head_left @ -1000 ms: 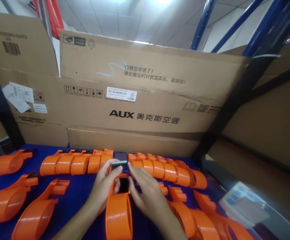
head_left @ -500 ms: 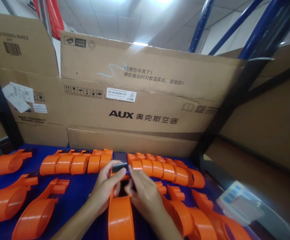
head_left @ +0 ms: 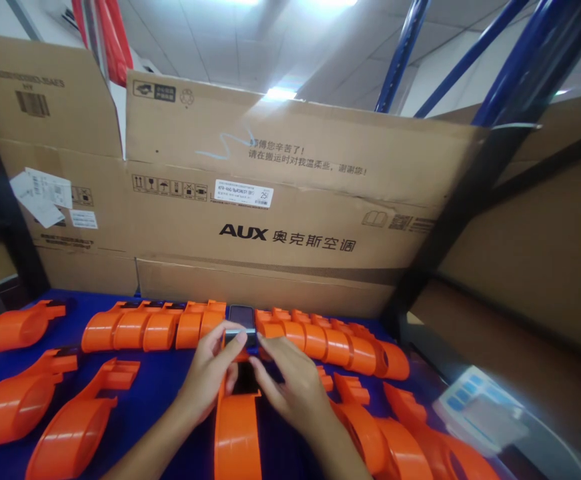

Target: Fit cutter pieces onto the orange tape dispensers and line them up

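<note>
In the middle is an orange plastic part [head_left: 239,430] with a broad rounded band, its upper end toward the cardboard. At that upper end sits a small black block with a light edge [head_left: 240,335]. My left hand [head_left: 210,373] is closed on this end, thumb on the block and lower fingers curled at the orange side. My right hand [head_left: 293,380] is at the other side, its index fingertip by the block's right edge. Its thumb is stretched out apart from the index finger. A dark flat rectangular item [head_left: 241,315] lies just beyond the block.
Similar orange parts [head_left: 157,328] line the back of the blue table surface [head_left: 170,367] on both sides, with more [head_left: 73,427] nearer me. Printed cardboard [head_left: 290,233] stands behind. At right are a white-and-blue device [head_left: 480,407] and a dark rack post [head_left: 450,213].
My right thumb and fingers have opened out from a bent, closed pose beside the block. The orange part's band has shifted slightly left. My left hand keeps its hold.
</note>
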`<state>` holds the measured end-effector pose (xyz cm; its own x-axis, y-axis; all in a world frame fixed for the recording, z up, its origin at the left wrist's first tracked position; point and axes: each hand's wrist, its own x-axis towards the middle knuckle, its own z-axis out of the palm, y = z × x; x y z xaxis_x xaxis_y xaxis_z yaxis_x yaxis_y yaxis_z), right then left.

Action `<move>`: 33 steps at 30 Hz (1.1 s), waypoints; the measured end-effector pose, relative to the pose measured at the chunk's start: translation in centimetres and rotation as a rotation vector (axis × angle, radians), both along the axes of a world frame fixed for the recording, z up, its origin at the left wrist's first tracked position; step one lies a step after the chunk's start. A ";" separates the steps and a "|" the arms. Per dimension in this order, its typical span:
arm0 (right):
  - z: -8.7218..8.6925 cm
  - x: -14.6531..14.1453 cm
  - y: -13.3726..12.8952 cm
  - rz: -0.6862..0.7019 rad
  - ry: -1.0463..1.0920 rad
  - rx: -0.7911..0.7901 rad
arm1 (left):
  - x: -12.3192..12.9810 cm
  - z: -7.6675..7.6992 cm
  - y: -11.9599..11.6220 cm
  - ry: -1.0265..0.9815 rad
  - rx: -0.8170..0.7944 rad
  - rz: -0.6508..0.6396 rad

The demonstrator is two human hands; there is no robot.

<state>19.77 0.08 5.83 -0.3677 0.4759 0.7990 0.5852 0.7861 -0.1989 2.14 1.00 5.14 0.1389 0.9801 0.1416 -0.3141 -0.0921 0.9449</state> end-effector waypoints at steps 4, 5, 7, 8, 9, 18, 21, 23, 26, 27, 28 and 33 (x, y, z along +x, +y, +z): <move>-0.1 -0.1 -0.2 -0.045 0.054 -0.040 | 0.2 -0.2 -0.2 0.052 0.059 -0.018; -0.1 -0.2 -0.2 -0.053 0.059 -0.046 | 0.3 -0.2 -0.3 0.060 0.071 -0.018; -0.1 -0.2 -0.3 -0.055 0.067 -0.051 | 0.4 -0.2 -0.5 0.072 0.089 -0.013; -0.1 -0.3 -0.4 -0.054 0.072 -0.051 | 0.4 -0.2 -0.6 0.079 0.095 -0.013; -0.1 -0.3 -0.4 -0.053 0.079 -0.052 | 0.4 -0.3 -0.6 0.084 0.100 -0.014; 1.2 0.9 -0.7 -0.055 0.372 -0.240 | -0.5 0.1 -0.1 -0.054 0.003 -0.087; 1.8 2.3 -0.1 -0.185 0.459 -0.300 | -0.9 0.4 0.1 -0.067 -0.005 -0.047; 2.1 3.1 0.4 -0.269 0.378 -0.341 | -0.9 0.4 0.1 -0.056 -0.002 -0.026; 2.3 3.7 0.7 -0.391 0.154 -0.404 | -0.7 0.4 -0.2 -0.037 0.002 -0.045; 2.3 3.9 0.6 -0.426 0.072 -0.432 | -0.6 0.3 -0.4 -0.030 0.005 -0.049; 2.3 4.0 0.4 -0.453 -0.005 -0.464 | -0.5 0.3 -0.6 -0.022 0.009 -0.051; 2.0 4.8 -0.9 -0.505 -0.284 -0.523 | -0.4 0.2 -0.8 0.011 -0.001 -0.050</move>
